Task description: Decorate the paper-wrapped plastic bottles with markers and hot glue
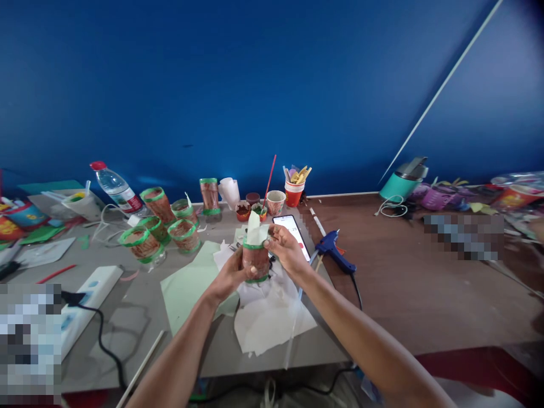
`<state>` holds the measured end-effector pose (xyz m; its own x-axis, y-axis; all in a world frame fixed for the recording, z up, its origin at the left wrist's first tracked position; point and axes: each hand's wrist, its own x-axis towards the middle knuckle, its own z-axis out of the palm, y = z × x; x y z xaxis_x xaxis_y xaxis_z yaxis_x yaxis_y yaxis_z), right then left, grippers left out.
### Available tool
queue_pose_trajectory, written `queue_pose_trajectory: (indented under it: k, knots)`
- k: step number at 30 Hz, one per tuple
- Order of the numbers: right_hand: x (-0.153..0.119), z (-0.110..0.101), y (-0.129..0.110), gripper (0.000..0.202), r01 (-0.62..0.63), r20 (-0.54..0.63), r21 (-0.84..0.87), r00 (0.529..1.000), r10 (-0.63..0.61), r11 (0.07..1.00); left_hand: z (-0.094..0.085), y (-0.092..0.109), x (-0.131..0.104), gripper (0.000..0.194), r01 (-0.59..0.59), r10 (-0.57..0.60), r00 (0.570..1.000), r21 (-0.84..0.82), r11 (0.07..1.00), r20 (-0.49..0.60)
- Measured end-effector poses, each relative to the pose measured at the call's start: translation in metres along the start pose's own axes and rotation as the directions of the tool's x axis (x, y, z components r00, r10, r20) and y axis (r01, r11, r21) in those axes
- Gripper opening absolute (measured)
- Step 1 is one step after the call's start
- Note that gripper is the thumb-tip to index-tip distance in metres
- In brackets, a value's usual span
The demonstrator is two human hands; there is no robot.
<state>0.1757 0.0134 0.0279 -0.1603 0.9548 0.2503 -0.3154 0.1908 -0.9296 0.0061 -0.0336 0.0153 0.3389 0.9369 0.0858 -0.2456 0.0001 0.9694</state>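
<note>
A brown cup with green bands at its rim and base is held upright above scattered paper. My left hand is wrapped round the cup's left side, its thumb across the front. Pale paper sticks up out of the cup's mouth. My right hand is at the right of the rim, fingers pinched on that pale paper. Beneath the cup lie crumpled white paper and a light green sheet. A lit phone rests just behind my right hand.
Several brown and green cups, such as one, stand at the left beside a plastic bottle. A blue glue gun lies right of the phone. A power strip is at the near left, a teal container at the back right.
</note>
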Motion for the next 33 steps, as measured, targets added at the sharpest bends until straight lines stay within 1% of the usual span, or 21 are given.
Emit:
queue_pose_trajectory:
  k: [3,6,12,17,21,25,28,33]
  knots:
    - [-0.0003,0.0007,-0.0019,0.049,-0.059,-0.004,0.029,0.998,0.059,0.998,-0.0006,-0.0002,0.0005,0.061,-0.004,0.004,1.000,0.018,1.000,-0.011]
    - [-0.0014,0.0026,-0.0041,0.050,-0.081,0.001,0.087,0.997,0.081,0.993,-0.0008,-0.0013,0.0013,0.061,-0.006,0.006,1.000,0.000,1.000,-0.022]
    - [-0.0036,0.0055,-0.0074,0.046,-0.050,0.024,0.147,0.999,0.047,0.988,0.0022,0.0015,0.0011,0.059,-0.007,0.005,1.000,-0.073,0.997,-0.021]
    - [-0.0034,0.0052,-0.0082,0.047,-0.040,0.003,0.156,0.999,0.040,0.987,0.0032,0.0052,-0.0002,0.062,0.001,-0.003,0.999,-0.053,0.999,-0.038]
    - [-0.0044,0.0040,-0.0079,0.043,-0.031,0.014,0.179,0.999,0.029,0.983,0.0021,0.0036,-0.0002,0.061,-0.003,0.002,1.000,-0.052,0.999,-0.026]
    - [-0.0063,0.0026,-0.0084,0.040,-0.039,-0.002,0.182,0.999,0.040,0.982,0.0013,0.0013,0.0002,0.058,-0.007,0.006,1.000,-0.074,0.997,-0.021]
    - [-0.0075,0.0024,-0.0094,0.040,-0.061,-0.007,0.175,0.998,0.063,0.983,0.0015,0.0006,0.0004,0.057,0.004,-0.007,0.999,-0.089,0.996,-0.038]
    - [-0.0083,0.0032,-0.0099,0.039,-0.056,0.002,0.175,0.998,0.057,0.983,0.0032,0.0033,-0.0001,0.057,0.013,-0.020,0.998,-0.125,0.992,-0.052]
